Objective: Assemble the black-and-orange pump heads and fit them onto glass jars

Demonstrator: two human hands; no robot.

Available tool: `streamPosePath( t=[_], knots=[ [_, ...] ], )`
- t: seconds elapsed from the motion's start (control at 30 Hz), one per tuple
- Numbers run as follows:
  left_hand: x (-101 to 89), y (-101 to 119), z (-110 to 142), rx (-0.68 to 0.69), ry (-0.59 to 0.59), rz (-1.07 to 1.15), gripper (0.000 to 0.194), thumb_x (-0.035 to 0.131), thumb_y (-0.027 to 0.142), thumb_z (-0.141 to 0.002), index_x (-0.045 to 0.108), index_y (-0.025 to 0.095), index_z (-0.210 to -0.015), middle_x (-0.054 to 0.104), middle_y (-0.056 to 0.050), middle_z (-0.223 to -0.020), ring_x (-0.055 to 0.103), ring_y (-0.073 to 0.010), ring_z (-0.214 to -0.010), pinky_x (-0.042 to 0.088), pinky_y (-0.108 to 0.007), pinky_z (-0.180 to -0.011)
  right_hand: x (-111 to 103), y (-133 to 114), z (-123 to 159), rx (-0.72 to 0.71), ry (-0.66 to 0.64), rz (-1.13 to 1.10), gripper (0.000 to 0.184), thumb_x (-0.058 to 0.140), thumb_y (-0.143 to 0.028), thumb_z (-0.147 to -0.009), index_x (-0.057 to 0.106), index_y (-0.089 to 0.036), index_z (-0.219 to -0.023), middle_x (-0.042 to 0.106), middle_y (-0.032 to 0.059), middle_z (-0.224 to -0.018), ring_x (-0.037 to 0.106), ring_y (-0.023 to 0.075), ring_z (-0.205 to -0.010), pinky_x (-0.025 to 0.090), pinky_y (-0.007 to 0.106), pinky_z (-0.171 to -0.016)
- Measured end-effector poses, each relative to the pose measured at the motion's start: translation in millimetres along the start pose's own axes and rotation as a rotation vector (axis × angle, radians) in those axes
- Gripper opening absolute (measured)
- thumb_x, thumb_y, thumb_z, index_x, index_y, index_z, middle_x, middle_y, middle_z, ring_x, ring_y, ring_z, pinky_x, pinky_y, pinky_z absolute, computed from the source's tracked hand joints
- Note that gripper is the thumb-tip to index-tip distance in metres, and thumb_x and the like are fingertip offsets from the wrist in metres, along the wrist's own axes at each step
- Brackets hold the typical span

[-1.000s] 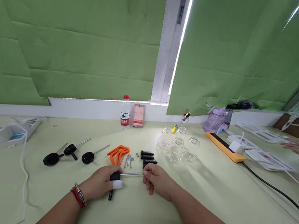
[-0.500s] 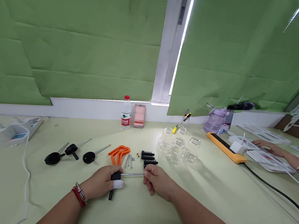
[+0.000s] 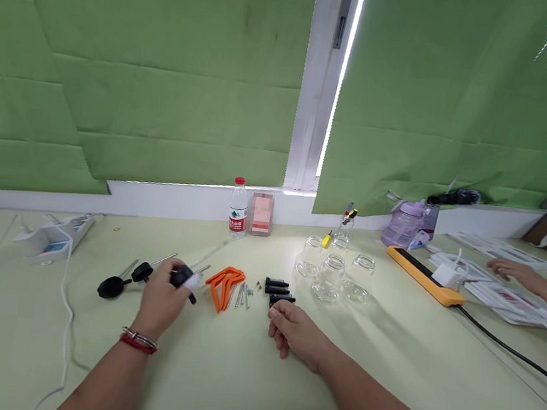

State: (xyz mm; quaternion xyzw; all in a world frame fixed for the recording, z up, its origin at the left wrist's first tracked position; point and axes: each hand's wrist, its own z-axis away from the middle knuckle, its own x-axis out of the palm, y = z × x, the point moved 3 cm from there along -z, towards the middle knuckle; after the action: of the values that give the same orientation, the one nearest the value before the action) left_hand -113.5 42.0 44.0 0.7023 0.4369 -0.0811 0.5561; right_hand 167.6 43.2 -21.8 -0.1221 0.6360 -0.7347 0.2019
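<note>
My left hand [image 3: 163, 295] grips a black cap with a metal rod [image 3: 182, 277]; the thin rod points up and to the right, blurred. Beside that hand lie similar black caps with rods, one a round cap [image 3: 111, 287] and another [image 3: 142, 272] partly behind the hand. My right hand [image 3: 297, 332] rests low over the table with thumb and fingers pinched together; whatever may be between them is too small to make out. Just beyond its fingertips are several black ribbed pieces [image 3: 277, 290]. Orange bent frames [image 3: 223, 282] and metal pins [image 3: 243, 295] lie between my hands.
Several glass jars [image 3: 328, 281] stand at right centre, the rear one holding yellow-and-black tools [image 3: 350, 216]. A water bottle [image 3: 238, 210] stands at the back. An orange power strip [image 3: 425, 277] with a black cable lies right, near another person's hand [image 3: 519, 272]. A white cable [image 3: 71, 319] runs at left.
My left hand has carried the black cap left and away from me, its rod leaving my right hand's fingers. My right hand has stayed almost in place. The view has turned slightly left.
</note>
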Motion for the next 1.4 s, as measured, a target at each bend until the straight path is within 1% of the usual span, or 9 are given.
streamPosePath(
  t=[0.1,0.17,0.23,0.43,0.67,0.77,0.9,1.13,1.4],
  knots=[
    [-21.4,-30,-17,-0.261,0.213,-0.184,0.04,0.057,0.054,-0.071,0.053,0.023,-0.095,0.063,-0.005,-0.081,0.059,-0.0236,-0.072,0.045,-0.033,-0.061,-1,0,1,0.004,-0.008,0.013,0.03,0.045,-0.049,-0.086,0.045,-0.019,-0.079,0.053,-0.0034,-0.066,0.045,0.0061,-0.044,0.041,0.019,-0.039],
    [-27.7,-46,-24,-0.339,0.233,-0.275,0.044,0.054,0.053,-0.072,0.053,0.022,-0.102,0.064,-0.008,-0.086,0.061,-0.0272,-0.075,0.046,-0.035,-0.059,-1,-1,2,0.015,-0.008,0.028,0.03,0.044,-0.048,-0.086,0.045,-0.019,-0.078,0.052,-0.0039,-0.063,0.045,0.0061,-0.042,0.04,0.019,-0.039],
    [-26.0,-56,-28,-0.362,0.16,-0.346,0.045,0.053,0.052,-0.072,0.054,0.021,-0.104,0.066,-0.011,-0.089,0.062,-0.0303,-0.078,0.046,-0.037,-0.058,-1,-3,3,0.025,-0.006,0.038,0.03,0.044,-0.048,-0.087,0.045,-0.019,-0.076,0.051,-0.0045,-0.059,0.044,0.006,-0.041,0.04,0.02,-0.04],
    [-11.1,-63,-30,-0.321,0.012,-0.454,0.042,0.049,0.051,-0.073,0.061,0.021,-0.099,0.065,-0.014,-0.101,0.062,-0.0337,-0.087,0.049,-0.041,-0.061,0,-4,4,0.029,-0.014,0.038,0.03,0.045,-0.047,-0.086,0.045,-0.019,-0.075,0.051,-0.0052,-0.057,0.045,0.0062,-0.04,0.04,0.02,-0.041],
    [-16.6,-64,-31,-0.272,0.059,-0.474,0.04,0.043,0.048,-0.077,0.066,0.019,-0.092,0.06,-0.017,-0.109,0.058,-0.0341,-0.096,0.049,-0.045,-0.073,-1,-3,4,0.025,-0.022,0.042,0.028,0.044,-0.044,-0.088,0.045,-0.019,-0.076,0.052,-0.0045,-0.059,0.045,0.0062,-0.041,0.04,0.02,-0.041],
    [-19.0,-63,-33,-0.197,0.109,-0.483,0.039,0.04,0.043,-0.081,0.067,0.019,-0.095,0.055,-0.016,-0.117,0.051,-0.0323,-0.11,0.043,-0.044,-0.09,0,-4,3,0.027,-0.023,0.029,0.027,0.045,-0.044,-0.087,0.046,-0.019,-0.076,0.052,-0.0043,-0.061,0.045,0.0061,-0.042,0.041,0.02,-0.041],
    [-13.9,-68,-36,-0.117,0.104,-0.488,0.041,0.036,0.038,-0.084,0.067,0.018,-0.101,0.049,-0.014,-0.128,0.037,-0.0291,-0.126,0.026,-0.042,-0.107,0,-3,3,0.028,-0.021,0.029,0.027,0.046,-0.044,-0.086,0.046,-0.019,-0.076,0.051,-0.0041,-0.061,0.045,0.0063,-0.043,0.041,0.02,-0.041],
    [-5.1,-88,-38,-0.237,0.06,-0.441,0.05,0.032,0.047,-0.084,0.065,0.022,-0.113,0.04,-0.013,-0.139,0.037,-0.0402,-0.124,0.032,-0.052,-0.1,-1,-3,4,0.023,-0.019,0.041,0.028,0.046,-0.045,-0.086,0.046,-0.019,-0.076,0.052,-0.0035,-0.062,0.045,0.0062,-0.043,0.041,0.02,-0.041],
    [-7.0,-86,-41,-0.151,0.108,-0.426,0.045,0.033,0.037,-0.085,0.067,0.015,-0.106,0.046,-0.016,-0.132,0.039,-0.0337,-0.124,0.028,-0.043,-0.105,-2,-1,1,0.013,-0.019,0.044,0.029,0.045,-0.046,-0.086,0.047,-0.019,-0.076,0.052,-0.0035,-0.062,0.045,0.006,-0.043,0.041,0.019,-0.041]
  ],
)
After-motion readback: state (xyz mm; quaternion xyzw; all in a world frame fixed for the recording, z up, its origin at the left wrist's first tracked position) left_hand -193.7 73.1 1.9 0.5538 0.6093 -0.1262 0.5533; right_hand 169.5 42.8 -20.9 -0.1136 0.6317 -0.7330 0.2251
